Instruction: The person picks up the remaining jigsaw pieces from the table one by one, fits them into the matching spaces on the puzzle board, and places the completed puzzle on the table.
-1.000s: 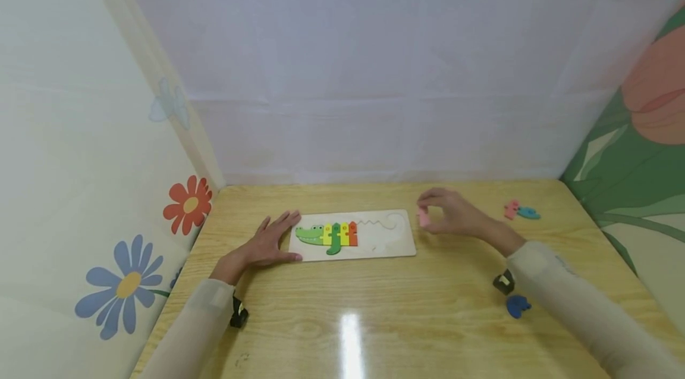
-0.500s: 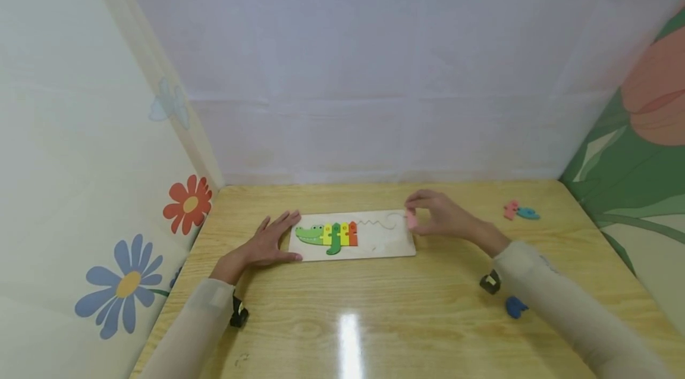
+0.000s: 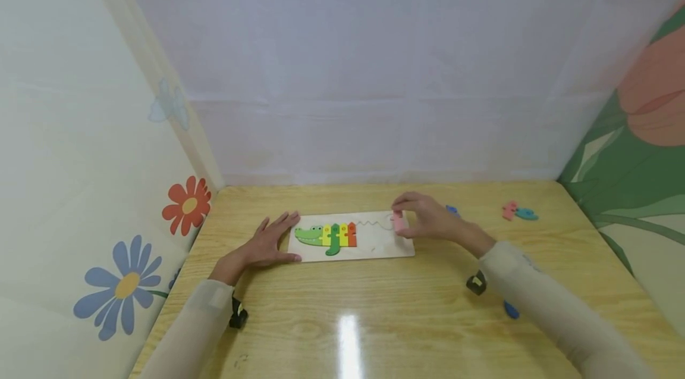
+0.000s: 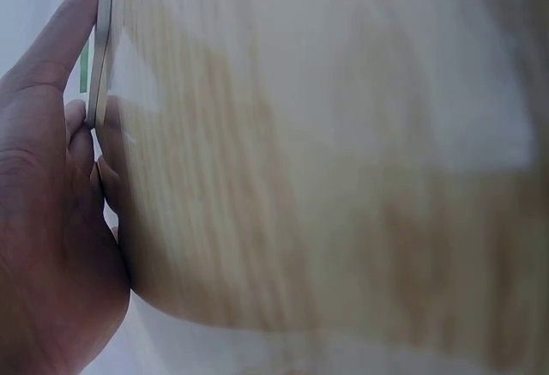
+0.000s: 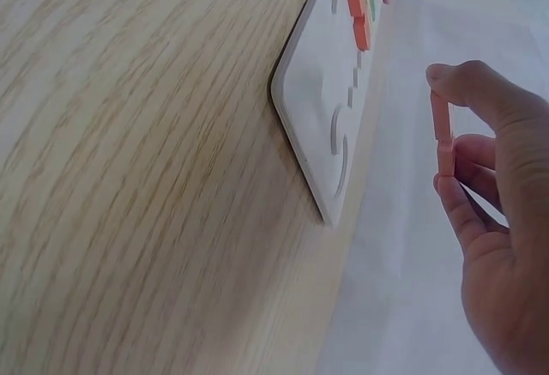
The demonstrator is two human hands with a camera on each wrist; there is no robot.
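A pale wooden puzzle board (image 3: 382,251) lies mid-table, its left part filled with a green crocodile head (image 3: 308,235), yellow and green body pieces, and an orange piece (image 3: 351,235). The right part shows a bare recess with a zigzag edge and a curled tail outline. My left hand (image 3: 266,243) rests spread at the board's left end, thumb and fingertips on its corners. In my right hand (image 3: 430,219) a pink puzzle piece (image 3: 398,221) is pinched between thumb and fingertips, above the board's right end. The right wrist view shows this piece (image 5: 442,130) edge-on, raised off the board.
Toward the back right lie another pink piece (image 3: 509,210) and a teal piece (image 3: 527,213). A blue piece (image 3: 452,210) shows behind my right hand, and a dark blue piece (image 3: 511,309) is partly hidden by the right sleeve. White cloth (image 3: 342,99) hangs behind the table.
My right hand has moved left with the pink piece, from beside the board to over its right end. A blue piece behind that hand has come into view. The left hand stays put.
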